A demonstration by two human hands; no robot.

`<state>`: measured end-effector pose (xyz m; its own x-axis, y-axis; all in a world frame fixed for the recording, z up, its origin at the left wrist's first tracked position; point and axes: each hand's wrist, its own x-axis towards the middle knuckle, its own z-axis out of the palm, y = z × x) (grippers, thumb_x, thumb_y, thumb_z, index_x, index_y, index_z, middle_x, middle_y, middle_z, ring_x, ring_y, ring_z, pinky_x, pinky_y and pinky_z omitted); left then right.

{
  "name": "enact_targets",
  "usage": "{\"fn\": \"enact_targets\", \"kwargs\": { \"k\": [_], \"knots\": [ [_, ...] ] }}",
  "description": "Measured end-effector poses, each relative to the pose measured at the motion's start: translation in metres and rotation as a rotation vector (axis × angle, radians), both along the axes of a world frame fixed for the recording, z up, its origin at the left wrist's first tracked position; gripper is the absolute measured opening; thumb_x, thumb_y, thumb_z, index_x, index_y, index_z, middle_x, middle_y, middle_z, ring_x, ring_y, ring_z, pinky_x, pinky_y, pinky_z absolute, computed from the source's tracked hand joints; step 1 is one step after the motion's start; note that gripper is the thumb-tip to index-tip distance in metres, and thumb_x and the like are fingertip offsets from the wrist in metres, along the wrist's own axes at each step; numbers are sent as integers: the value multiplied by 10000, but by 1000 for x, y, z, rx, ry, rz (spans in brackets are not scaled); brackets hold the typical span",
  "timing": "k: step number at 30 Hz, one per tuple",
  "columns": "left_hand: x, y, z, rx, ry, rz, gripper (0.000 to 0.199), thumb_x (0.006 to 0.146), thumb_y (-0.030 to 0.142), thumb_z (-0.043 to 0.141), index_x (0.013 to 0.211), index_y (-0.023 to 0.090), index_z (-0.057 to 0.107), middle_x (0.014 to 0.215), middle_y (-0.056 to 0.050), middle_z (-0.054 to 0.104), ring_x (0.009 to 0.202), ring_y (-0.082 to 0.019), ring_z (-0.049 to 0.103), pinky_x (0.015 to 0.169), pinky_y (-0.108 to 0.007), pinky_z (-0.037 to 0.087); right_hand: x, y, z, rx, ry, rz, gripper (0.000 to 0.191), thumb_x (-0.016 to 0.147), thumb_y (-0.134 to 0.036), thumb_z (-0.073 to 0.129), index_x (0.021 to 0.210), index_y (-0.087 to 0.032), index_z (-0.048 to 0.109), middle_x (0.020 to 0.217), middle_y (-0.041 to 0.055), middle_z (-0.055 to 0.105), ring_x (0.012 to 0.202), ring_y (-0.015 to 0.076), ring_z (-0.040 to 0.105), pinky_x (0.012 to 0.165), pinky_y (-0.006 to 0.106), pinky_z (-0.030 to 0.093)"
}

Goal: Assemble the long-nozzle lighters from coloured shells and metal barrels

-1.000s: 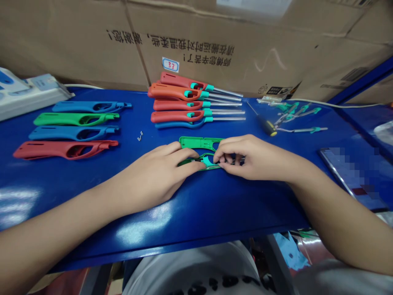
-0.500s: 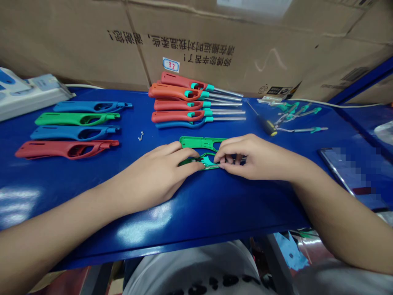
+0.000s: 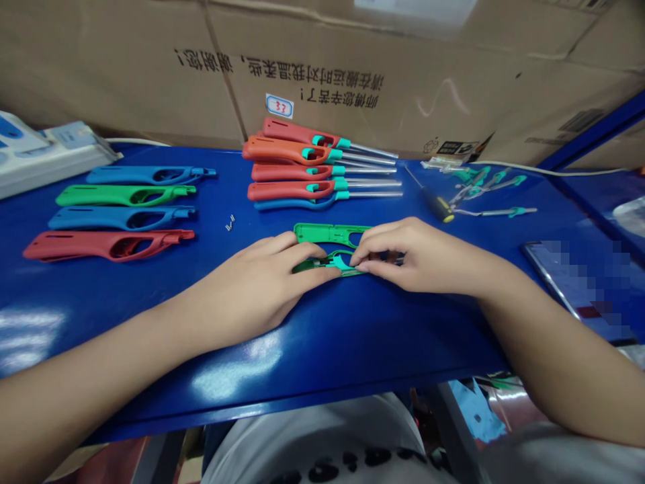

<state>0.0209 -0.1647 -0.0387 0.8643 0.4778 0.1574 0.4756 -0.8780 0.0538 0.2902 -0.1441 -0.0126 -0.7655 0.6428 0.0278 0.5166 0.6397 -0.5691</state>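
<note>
The two hands are a little apart from each other and both work on one thing, the slim green plastic half shell (image 3: 303,266), which lies on the shiny blue table (image 3: 353,336) between them, with its inside upward. The left hand (image 3: 267,279) has the thumb and the forefinger closed on this shell, one on each side. The right hand (image 3: 416,259) brings its fingertips together at the front end of it; whether they pinch some small part there, I cannot tell. Between the fingers of both hands, a curved turquoise plastic trigger (image 3: 343,262) sits in the shell. Just beyond the fingertips lies a matching green plastic half (image 3: 325,233). To the right of the right forearm is a dark flat phone (image 3: 569,282). Beyond the left hand there are some tiny silver screws (image 3: 230,223), and farther to its left four blue, green and red plastic handles (image 3: 95,217) lie in a row. Beyond the right hand are a black and yellow screwdriver (image 3: 437,204) and several turquoise parts with thin metal tubes (image 3: 498,213). Straight ahead of the hands lie red, orange and blue lighters with silver metal barrels (image 3: 289,191), before a large brown cardboard box (image 3: 151,87).
</note>
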Motion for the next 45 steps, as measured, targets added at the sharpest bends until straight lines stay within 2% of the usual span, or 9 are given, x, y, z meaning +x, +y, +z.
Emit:
{"fn": "enact_targets", "kwargs": {
  "k": [6,12,22,26,30,32,36,45],
  "knots": [
    [0,0,1,5,-8,-13,469,996,157,471,1446,263,547,1325,-127,607,1062,-292,555,914,-453,522,-2,0,-3,31,-6,5,171,878,-79,611,967,-167,728,924,53,723,757,147,648,643,252,478],
    [0,0,3,17,-12,-24,452,998,155,444,1414,251,590,1299,-139,618,1025,-291,563,869,-445,530,-1,-1,-4,111,-7,63,137,913,-105,611,973,-147,726,918,56,712,800,159,654,702,271,483],
    [1,0,3,33,-12,-19,453,985,162,479,1407,273,602,1286,-140,628,1035,-290,580,873,-447,537,-2,-1,-2,97,4,63,166,931,-96,588,973,-161,735,938,60,734,856,170,678,768,282,500],
    [1,0,2,43,-13,-26,454,993,162,460,1417,256,594,1286,-144,624,1019,-292,572,854,-446,543,-3,-1,-3,78,4,39,148,912,-95,612,972,-149,736,927,58,727,809,156,663,702,262,488],
    [1,0,1,51,0,-33,467,987,151,468,1430,249,582,1287,-144,620,1022,-301,563,855,-457,544,-5,-2,-4,37,-10,-46,126,890,-88,638,939,-153,735,860,35,705,712,129,619,610,237,447],
    [0,0,1,59,6,-33,471,983,149,475,1431,250,581,1281,-142,622,1028,-302,562,856,-453,542,-6,-3,-4,31,-14,-65,116,894,-91,640,919,-152,736,840,31,700,708,128,615,617,239,444],
    [0,-1,1,65,15,-27,485,973,138,484,1434,257,575,1267,-134,627,1038,-302,563,840,-435,540,-5,-2,-3,29,-1,-29,148,905,-72,619,932,-151,740,886,40,723,786,139,644,707,254,469],
    [1,-2,1,74,38,-4,497,957,143,524,1435,267,573,1283,-127,618,1046,-300,557,872,-446,535,-5,-3,-5,87,-16,6,117,915,-93,620,931,-141,726,849,39,680,739,138,611,653,253,436]
  ]
}}
